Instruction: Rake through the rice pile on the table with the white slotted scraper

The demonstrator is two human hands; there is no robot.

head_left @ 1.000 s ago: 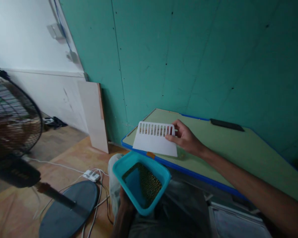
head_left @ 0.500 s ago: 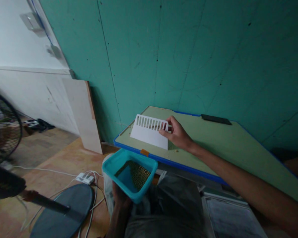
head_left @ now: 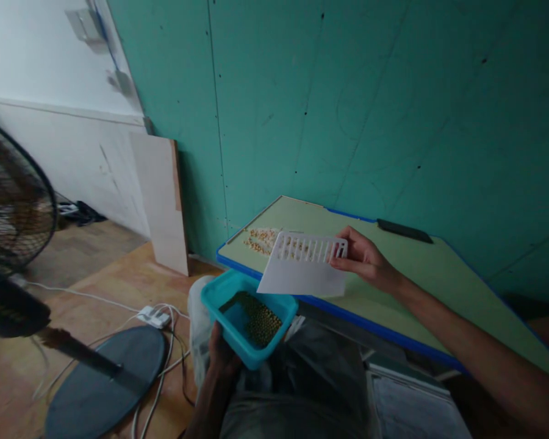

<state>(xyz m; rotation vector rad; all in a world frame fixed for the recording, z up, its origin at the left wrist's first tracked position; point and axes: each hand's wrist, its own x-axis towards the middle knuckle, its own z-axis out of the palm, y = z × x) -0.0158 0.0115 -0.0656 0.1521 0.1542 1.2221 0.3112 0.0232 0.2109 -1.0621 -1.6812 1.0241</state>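
My right hand (head_left: 363, 259) grips the right end of a white slotted plastic scraper (head_left: 304, 277), held tilted over the near edge of the table (head_left: 402, 274). Through its slots and to its left I see a scatter of pale yellow and whitish grains (head_left: 260, 241) lying on the tabletop. Below the edge, my left hand (head_left: 222, 353) holds a turquoise plastic basin (head_left: 244, 353) by its left side, partly hidden under it. Inside the basin lie many small green beans (head_left: 260, 323). The scraper's lower edge overlaps the basin's far right rim in view.
At the left stands a fan (head_left: 16, 201) on a round base (head_left: 110, 384), with white cables and a power strip (head_left: 154, 316) on the floor beside it. A board (head_left: 162, 207) leans on the wall. A dark strip (head_left: 403, 231) lies at the table's back edge.
My right hand has brought the scraper toward me and to the right, off the tabletop to above the near edge. Grains formerly behind it now show. The basin stays below the edge.
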